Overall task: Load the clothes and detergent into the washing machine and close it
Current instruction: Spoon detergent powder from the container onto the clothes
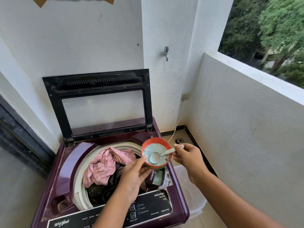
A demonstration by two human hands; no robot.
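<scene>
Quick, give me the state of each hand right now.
Left hand: closed, holding the red round bowl of pale blue powder.
Right hand: closed, pinching the white plastic spoon.

drum mouth [79,170]: open | clothes [102,168] heaped inside | lid [98,102] upright behind

— What's around you?
— You stand on a balcony with white walls [98,38]. A tap [166,53] and a socket [185,96] sit in the corner, trees [271,30] show beyond the parapet [246,104], and the floor [179,135] is beige tile.
</scene>
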